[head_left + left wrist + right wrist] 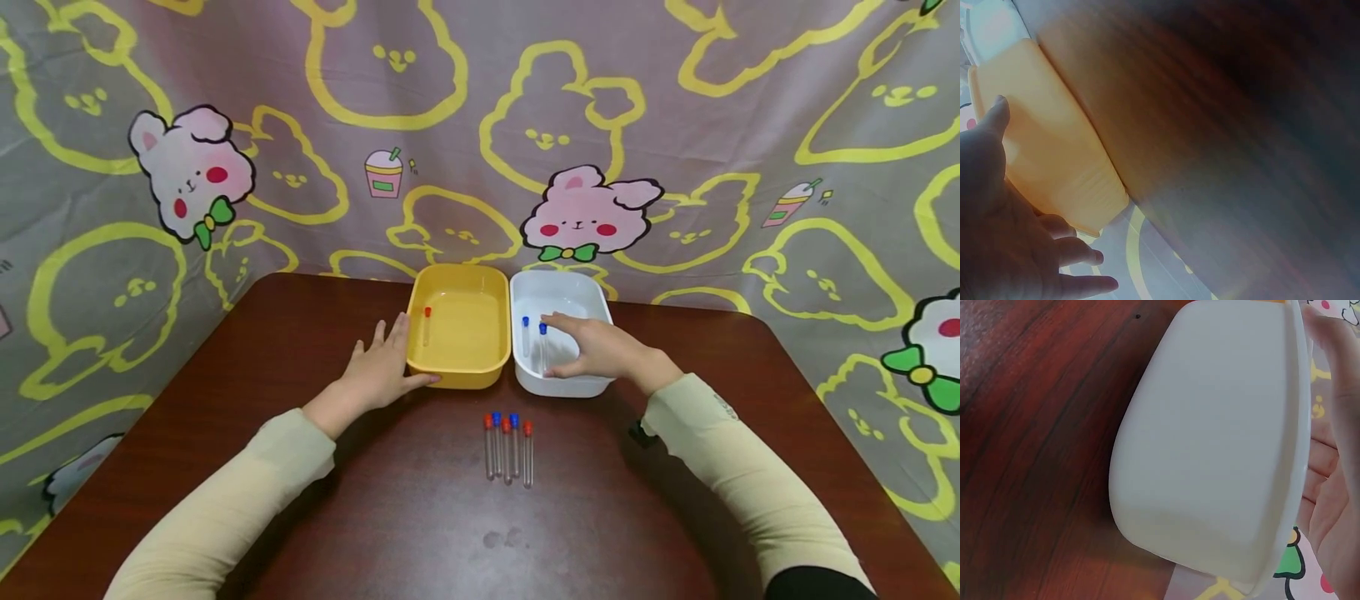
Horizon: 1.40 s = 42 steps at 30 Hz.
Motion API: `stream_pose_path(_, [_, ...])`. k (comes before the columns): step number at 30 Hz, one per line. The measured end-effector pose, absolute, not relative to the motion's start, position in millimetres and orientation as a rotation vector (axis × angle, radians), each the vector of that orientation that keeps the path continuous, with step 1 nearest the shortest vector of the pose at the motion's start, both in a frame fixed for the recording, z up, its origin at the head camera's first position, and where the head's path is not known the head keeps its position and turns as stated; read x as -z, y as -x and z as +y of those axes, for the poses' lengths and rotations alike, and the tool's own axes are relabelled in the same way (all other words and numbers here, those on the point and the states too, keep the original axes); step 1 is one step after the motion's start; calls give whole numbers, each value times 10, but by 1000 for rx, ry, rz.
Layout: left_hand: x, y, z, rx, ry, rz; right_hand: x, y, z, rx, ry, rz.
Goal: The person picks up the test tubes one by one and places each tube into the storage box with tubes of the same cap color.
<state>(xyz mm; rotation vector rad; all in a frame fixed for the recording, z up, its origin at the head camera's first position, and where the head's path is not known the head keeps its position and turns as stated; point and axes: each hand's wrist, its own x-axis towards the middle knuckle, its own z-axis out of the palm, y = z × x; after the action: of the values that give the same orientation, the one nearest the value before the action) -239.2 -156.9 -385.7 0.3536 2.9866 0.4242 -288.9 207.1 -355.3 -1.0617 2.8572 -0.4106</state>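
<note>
My left hand (375, 372) is at the left side of a yellow basin (459, 381), fingers spread and holding nothing. In the left wrist view, its thumb (999, 115) lies in front of the yellow wall. A red-capped test tube (427, 327) lies inside that basin. My right hand (596, 346) reaches over a white basin (562, 387) beside it, finger and thumb at the two ends of a blue-capped test tube (543, 350). Another blue-capped tube (526, 337) lies to its left. In the right wrist view, the white wall (1210, 437) hides the tubes.
Several test tubes (507, 450) with red and blue caps lie side by side on the dark wooden table (420, 517), in front of the basins. A patterned curtain (465, 150) hangs behind the table. A small dark object (642, 433) shows by the right sleeve.
</note>
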Motion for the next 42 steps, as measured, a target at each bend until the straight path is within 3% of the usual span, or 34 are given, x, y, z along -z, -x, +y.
stream_pose_path(33, [3876,2369,-1567,-436,-355,2989,3700,3237,1926,316,1026,2799])
stream_pose_path(42, [3878,2387,-1568,-424,-368,2997,3693,3370,1894,207,886,2762])
